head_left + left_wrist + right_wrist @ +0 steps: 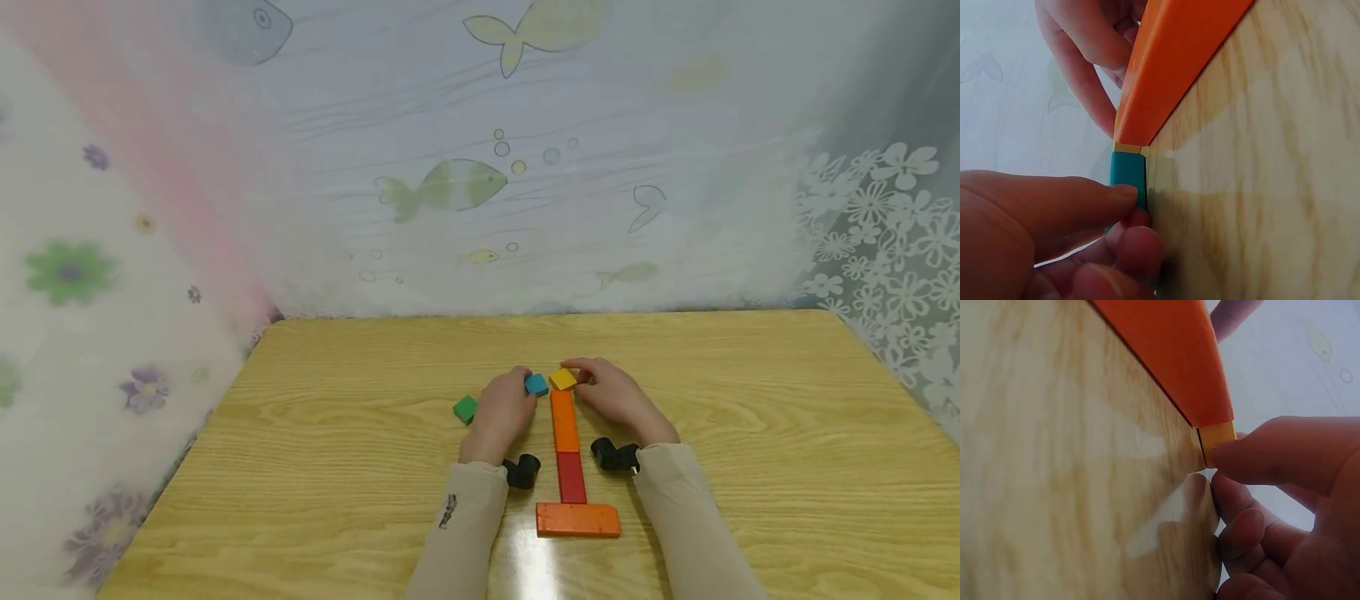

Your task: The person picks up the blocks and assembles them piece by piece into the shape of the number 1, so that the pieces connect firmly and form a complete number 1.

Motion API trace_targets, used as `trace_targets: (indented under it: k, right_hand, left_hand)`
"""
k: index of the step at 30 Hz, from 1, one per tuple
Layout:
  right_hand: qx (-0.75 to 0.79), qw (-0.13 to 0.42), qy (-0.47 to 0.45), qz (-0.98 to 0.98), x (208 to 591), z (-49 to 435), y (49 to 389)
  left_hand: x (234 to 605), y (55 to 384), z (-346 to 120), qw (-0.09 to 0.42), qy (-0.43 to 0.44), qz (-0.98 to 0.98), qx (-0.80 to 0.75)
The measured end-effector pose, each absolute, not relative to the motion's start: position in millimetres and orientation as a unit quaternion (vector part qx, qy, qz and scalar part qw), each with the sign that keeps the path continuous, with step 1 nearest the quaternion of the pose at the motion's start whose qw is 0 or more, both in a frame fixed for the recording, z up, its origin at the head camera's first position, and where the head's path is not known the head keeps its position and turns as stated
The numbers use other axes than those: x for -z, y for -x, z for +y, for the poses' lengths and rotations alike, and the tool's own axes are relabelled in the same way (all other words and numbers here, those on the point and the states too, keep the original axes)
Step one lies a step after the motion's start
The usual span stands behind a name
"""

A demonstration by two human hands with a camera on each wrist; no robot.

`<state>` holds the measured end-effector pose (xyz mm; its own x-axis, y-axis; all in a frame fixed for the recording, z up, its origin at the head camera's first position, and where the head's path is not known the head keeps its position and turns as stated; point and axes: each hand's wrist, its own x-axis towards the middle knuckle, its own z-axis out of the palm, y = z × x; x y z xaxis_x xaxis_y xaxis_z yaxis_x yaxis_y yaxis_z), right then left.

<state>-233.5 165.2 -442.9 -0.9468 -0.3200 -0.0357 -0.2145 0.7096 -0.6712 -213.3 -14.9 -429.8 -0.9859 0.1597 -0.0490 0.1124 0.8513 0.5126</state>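
Observation:
In the head view my left hand (501, 414) pinches a blue block (536, 384) at the far end of a flat row of blocks. Its thumb and fingertips lie on the same blue block (1127, 170) in the left wrist view. My right hand (617, 398) holds a yellow block (563, 379) between thumb and fingers, right at the far end of an upright-running orange block (565, 421). The right wrist view has the thumb on the yellow block (1215, 435), against the orange block's end. Nearer me come a red block (572, 477) and a crosswise orange block (577, 520).
A green block (465, 409) lies just left of my left hand. Black wrist cameras, one at the left wrist (523, 472) and one at the right wrist (613, 455), flank the row. The wooden table (337, 433) meets a patterned curtain (420, 275) at its far edge.

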Motion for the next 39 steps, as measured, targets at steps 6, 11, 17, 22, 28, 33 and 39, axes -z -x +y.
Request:
trace_targets:
  k: [6, 11, 17, 22, 28, 33, 39]
  right_hand:
    - [0.36, 0.081, 0.142, 0.919, 440.9, 165.2, 231.9]
    - [0.366, 0.08, 0.14, 0.917, 439.4, 165.4, 231.4]
    - [0.37, 0.081, 0.139, 0.915, 439.9, 165.8, 231.3]
    - [0.37, 0.079, 0.137, 0.915, 440.9, 166.3, 232.1]
    - [0.371, 0.079, 0.135, 0.916, 441.5, 166.4, 232.7]
    - [0.37, 0.081, 0.136, 0.915, 442.0, 166.8, 232.5]
    - [0.37, 0.078, 0.136, 0.916, 442.8, 167.7, 233.4]
  left_hand:
    - [431.1, 214.5, -14.1, 0.041, -0.073, 0.958, -0.274]
    - [432.3, 215.4, -13.8, 0.041, -0.077, 0.956, -0.279]
    - [432.2, 215.5, -12.6, 0.047, -0.08, 0.955, -0.28]
    - [430.0, 214.6, -11.9, 0.044, -0.087, 0.955, -0.279]
    - [429.6, 214.8, -10.8, 0.048, -0.093, 0.958, -0.266]
    - [430.1, 214.6, -10.0, 0.059, -0.092, 0.958, -0.265]
    - [430.0, 215.3, -9.9, 0.058, -0.101, 0.958, -0.263]
